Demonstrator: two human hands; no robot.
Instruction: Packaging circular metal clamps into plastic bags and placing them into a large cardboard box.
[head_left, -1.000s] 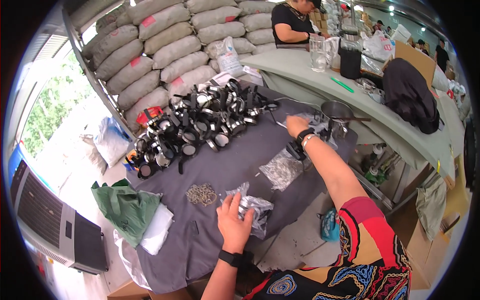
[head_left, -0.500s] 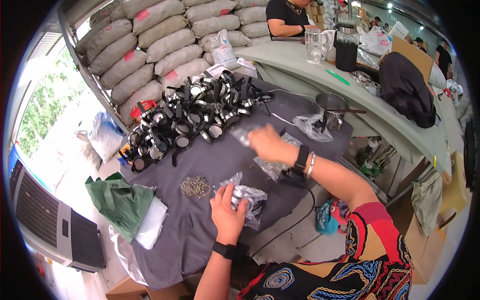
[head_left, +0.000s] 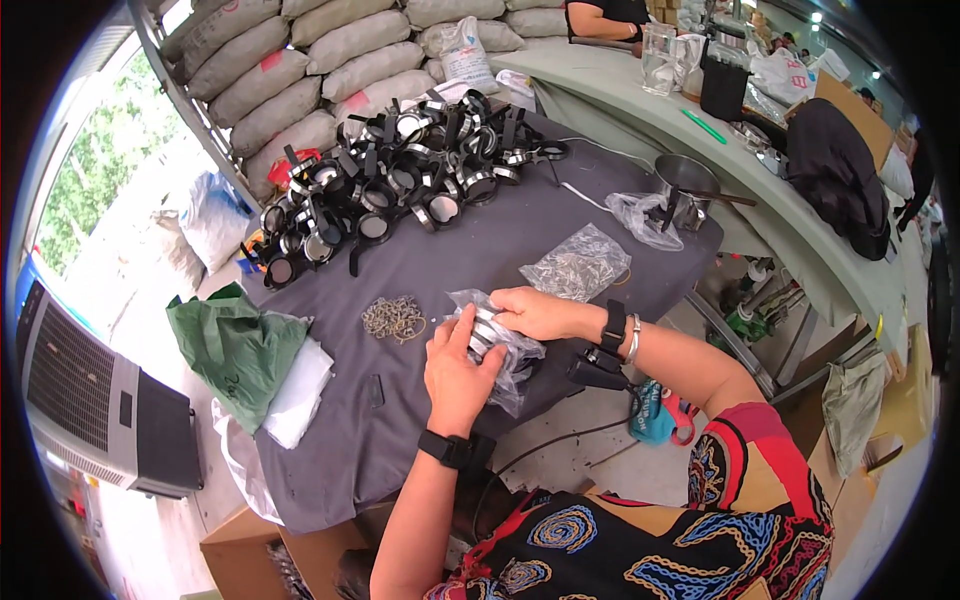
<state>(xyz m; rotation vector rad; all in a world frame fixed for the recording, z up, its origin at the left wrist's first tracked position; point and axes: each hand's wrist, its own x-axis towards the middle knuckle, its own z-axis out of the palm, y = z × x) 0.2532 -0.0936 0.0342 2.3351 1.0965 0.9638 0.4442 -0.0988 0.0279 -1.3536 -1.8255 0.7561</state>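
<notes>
A crumpled clear plastic bag [head_left: 512,385] with shiny metal ring-shaped parts lies near the front of the grey-clothed table [head_left: 420,420]. My left hand [head_left: 462,372] is curled round its left side, thumb and fingers gripping it. My right hand [head_left: 538,314] meets it from the right with fingers closed at the bag's top; what they hold is hidden. A small heap of thin brass-coloured metal pieces [head_left: 393,318] lies left of my hands. Beyond my right hand rests a clear bag of small silver pieces [head_left: 580,262]. Further back is a large pile of round metal rings with black handles [head_left: 400,185].
A green plastic bag [head_left: 235,350] drapes over the table's left edge. A metal pan [head_left: 688,178] stands at the back right. A black device with a cable [head_left: 603,370] sits below my right wrist. Behind are stacked sacks [head_left: 365,70] and a long table [head_left: 590,85] with a person beyond.
My right hand has come back from near the pile, where it held a blurred silvery thing, to the plastic bag beside my left hand. The view has shifted slightly.
</notes>
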